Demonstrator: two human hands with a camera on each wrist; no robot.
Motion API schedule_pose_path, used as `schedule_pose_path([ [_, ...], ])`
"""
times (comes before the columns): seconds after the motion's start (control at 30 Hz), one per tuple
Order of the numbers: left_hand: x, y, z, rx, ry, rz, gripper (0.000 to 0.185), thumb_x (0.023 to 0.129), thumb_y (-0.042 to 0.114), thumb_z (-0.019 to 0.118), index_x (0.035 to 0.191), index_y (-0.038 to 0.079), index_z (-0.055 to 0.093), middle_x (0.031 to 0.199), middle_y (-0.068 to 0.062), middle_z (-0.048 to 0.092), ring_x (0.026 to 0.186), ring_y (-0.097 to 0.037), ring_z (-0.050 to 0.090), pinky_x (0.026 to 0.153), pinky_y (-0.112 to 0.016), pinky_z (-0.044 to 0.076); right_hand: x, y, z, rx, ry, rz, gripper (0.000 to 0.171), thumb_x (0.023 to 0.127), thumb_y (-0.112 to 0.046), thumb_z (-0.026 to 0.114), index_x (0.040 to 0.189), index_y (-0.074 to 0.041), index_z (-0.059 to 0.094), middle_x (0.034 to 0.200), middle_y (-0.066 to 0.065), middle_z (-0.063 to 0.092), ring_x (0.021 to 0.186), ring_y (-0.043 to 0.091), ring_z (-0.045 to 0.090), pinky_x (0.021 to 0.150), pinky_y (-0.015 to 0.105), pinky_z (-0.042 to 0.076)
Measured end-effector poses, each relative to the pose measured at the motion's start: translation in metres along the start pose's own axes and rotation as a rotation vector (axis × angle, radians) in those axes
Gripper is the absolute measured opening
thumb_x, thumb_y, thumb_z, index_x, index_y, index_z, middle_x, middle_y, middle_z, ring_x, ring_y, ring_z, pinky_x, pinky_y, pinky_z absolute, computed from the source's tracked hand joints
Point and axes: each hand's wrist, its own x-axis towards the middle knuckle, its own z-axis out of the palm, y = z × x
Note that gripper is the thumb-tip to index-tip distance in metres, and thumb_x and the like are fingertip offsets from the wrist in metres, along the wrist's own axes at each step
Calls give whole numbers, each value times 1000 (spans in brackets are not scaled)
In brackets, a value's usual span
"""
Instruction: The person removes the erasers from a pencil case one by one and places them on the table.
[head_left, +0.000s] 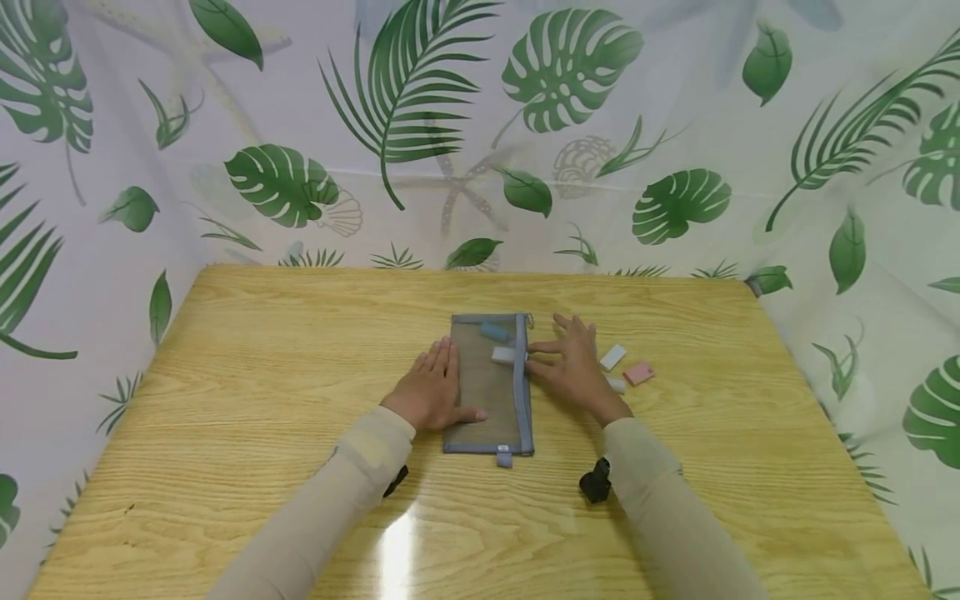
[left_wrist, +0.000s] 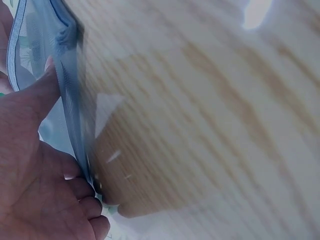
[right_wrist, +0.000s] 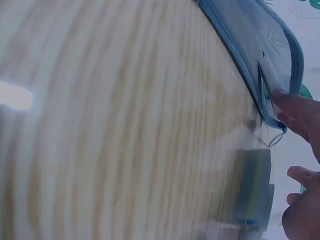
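A grey mesh zip pouch (head_left: 487,408) lies on the wooden table, its zip side facing right. My left hand (head_left: 429,392) rests flat against its left edge, fingers straight and thumb over the mesh. At the opening, my right hand (head_left: 573,362) pinches the outer end of a white block (head_left: 504,355), most of which is inside the pouch. The right wrist view shows that white block (right_wrist: 269,77) between the pouch's lips, with fingertips on its end. A blue object (head_left: 494,332) sits inside, seen through the mesh.
Right of my right hand lie another white block (head_left: 612,357), a pink block (head_left: 639,373) and a pale piece (head_left: 616,385) partly covered by the hand. A small metal ring (head_left: 530,320) hangs at the pouch's far corner. A leaf-printed cloth (head_left: 450,183) stands behind the table.
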Motion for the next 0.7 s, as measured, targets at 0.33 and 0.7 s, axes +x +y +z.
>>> schedule_pose_path([
  [0.33,2,-1,2,-13,-1,4,109,96,69,50,159,-6,2,167,-22,-4,155,-33,-2,125,-44,6,-11,8,-16,-30,38,-42,27,85,-20,84,105,-2,80,151,38,36,142,64,15,114,74,-6],
  [0.7,0,1,-1,-10,3,17,108,96,67,51,159,-7,4,167,-23,-2,155,-34,0,125,-45,7,-31,17,-41,-9,29,17,30,88,-22,81,111,-2,78,156,34,31,146,60,6,115,69,-12],
])
